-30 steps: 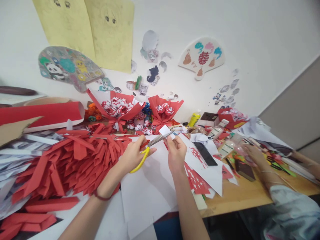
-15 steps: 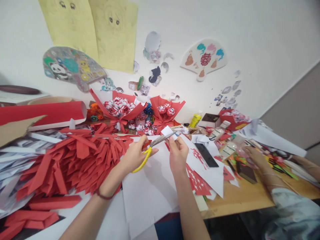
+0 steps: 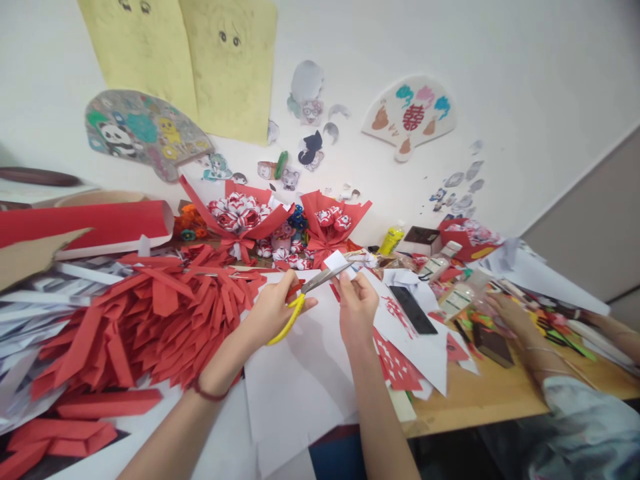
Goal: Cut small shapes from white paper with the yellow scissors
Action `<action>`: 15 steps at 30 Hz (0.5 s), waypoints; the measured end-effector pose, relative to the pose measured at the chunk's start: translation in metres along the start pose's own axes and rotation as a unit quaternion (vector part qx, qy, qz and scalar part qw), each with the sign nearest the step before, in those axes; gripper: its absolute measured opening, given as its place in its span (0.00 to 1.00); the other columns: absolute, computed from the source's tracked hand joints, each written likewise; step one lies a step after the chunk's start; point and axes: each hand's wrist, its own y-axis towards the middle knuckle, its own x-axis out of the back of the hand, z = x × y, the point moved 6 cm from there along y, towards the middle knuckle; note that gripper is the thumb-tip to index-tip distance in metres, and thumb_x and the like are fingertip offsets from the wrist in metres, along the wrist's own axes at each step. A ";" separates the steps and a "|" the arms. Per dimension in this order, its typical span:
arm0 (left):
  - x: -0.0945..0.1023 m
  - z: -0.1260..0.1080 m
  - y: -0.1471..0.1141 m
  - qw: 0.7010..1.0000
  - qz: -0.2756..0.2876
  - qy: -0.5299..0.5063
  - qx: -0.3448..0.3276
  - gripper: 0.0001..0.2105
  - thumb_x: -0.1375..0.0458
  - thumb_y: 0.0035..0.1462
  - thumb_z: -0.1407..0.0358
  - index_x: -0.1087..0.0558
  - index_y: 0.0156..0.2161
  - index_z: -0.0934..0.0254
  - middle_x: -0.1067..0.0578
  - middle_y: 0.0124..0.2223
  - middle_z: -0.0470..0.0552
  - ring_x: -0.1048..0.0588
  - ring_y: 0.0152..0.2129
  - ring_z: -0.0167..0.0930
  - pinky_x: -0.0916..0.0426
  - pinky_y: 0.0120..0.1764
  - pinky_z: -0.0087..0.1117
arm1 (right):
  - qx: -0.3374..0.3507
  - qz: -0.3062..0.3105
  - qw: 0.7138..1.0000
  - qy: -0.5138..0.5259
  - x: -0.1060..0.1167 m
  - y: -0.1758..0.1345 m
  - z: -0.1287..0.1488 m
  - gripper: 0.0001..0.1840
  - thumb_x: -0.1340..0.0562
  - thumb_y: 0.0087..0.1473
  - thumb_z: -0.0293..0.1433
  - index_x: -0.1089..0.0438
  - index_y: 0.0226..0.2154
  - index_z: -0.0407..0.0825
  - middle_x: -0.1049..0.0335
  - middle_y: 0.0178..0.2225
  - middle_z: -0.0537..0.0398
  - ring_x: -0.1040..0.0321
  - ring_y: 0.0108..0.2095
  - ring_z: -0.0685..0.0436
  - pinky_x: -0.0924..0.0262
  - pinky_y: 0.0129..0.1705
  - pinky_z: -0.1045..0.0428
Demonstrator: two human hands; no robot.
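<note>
My left hand (image 3: 273,308) is closed round the yellow handles of a pair of scissors (image 3: 320,280). The blades point up and to the right, lying across a small piece of white paper (image 3: 336,263). That paper is pinched between the thumb and fingers of my right hand (image 3: 358,304). Both hands are above large white paper sheets (image 3: 300,373). Left of them spreads a big heap of folded red paper strips (image 3: 175,327). How far the blades are apart on the paper is hard to make out.
Red-wrapped paper bouquets (image 3: 240,212) stand against the wall behind. A black phone (image 3: 413,310) lies on paper at the right, near a red cutout sheet (image 3: 399,361). Another person's hand (image 3: 513,315) reaches over clutter on the wooden table (image 3: 480,397). White strips (image 3: 35,320) lie far left.
Almost nothing has moved. The scissors and the small white paper stay together between my hands, with a very slight shift in the view.
</note>
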 end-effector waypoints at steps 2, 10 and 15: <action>0.001 0.000 0.000 1.000 -0.004 -0.001 0.000 0.15 0.44 0.55 0.55 0.47 0.32 0.59 0.44 0.25 0.39 0.44 0.22 0.26 0.50 0.28 0.27 | 0.003 -0.003 1.000 -0.004 0.001 0.000 0.000 0.12 0.33 0.50 0.37 0.33 0.26 0.46 0.34 0.28 0.58 0.34 0.33 0.50 0.33 0.49 0.47; 0.005 0.000 0.002 1.000 -0.019 0.015 -0.016 0.19 0.43 0.53 0.53 0.48 0.29 0.60 0.45 0.24 0.39 0.46 0.22 0.25 0.51 0.27 0.27 | 0.003 -0.009 1.000 -0.013 0.002 0.000 0.000 0.16 0.32 0.49 0.37 0.37 0.23 0.46 0.38 0.24 0.61 0.36 0.31 0.51 0.33 0.50 0.46; 0.008 -0.001 0.002 0.999 -0.022 0.022 -0.022 0.20 0.43 0.53 0.51 0.48 0.27 0.61 0.46 0.23 0.39 0.47 0.21 0.24 0.52 0.26 0.27 | -0.003 -0.010 1.000 -0.016 0.002 0.001 -0.002 0.13 0.32 0.49 0.37 0.33 0.26 0.46 0.34 0.27 0.59 0.34 0.32 0.51 0.34 0.50 0.47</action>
